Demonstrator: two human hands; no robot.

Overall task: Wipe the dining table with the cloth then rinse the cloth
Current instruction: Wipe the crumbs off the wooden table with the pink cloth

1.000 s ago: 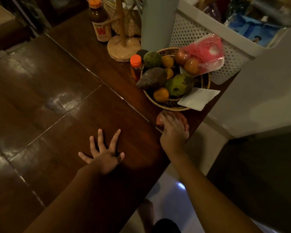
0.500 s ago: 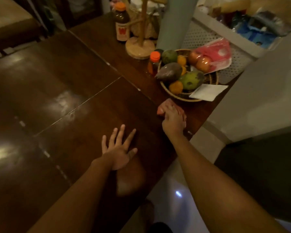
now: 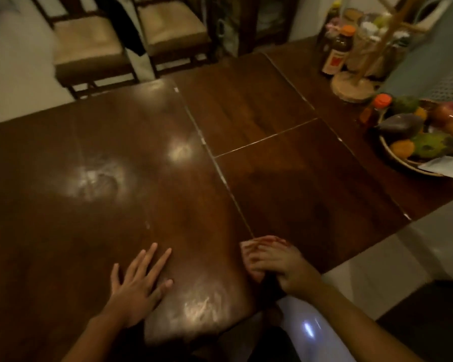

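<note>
The dark wooden dining table point(image 3: 259, 105) fills most of the view, with shiny damp patches on its left half. My right hand point(image 3: 277, 262) presses flat on a pink cloth point(image 3: 247, 250) at the table's near edge; only the cloth's far and left rim shows past my fingers. My left hand point(image 3: 139, 280) rests flat on the tabletop to the left of it, fingers spread and holding nothing.
At the right end stand a woven fruit basket point(image 3: 413, 163), a white paper point(image 3: 445, 165), an orange-capped small bottle point(image 3: 377, 111), a brown bottle point(image 3: 336, 53) and a wooden stand point(image 3: 356, 84). Two cushioned chairs point(image 3: 89, 45) stand beyond the far edge.
My right hand has slid the cloth along the near edge, leftward away from the fruit basket. My view has swung left, bringing the chairs into sight. My left hand stays flat on the table.
</note>
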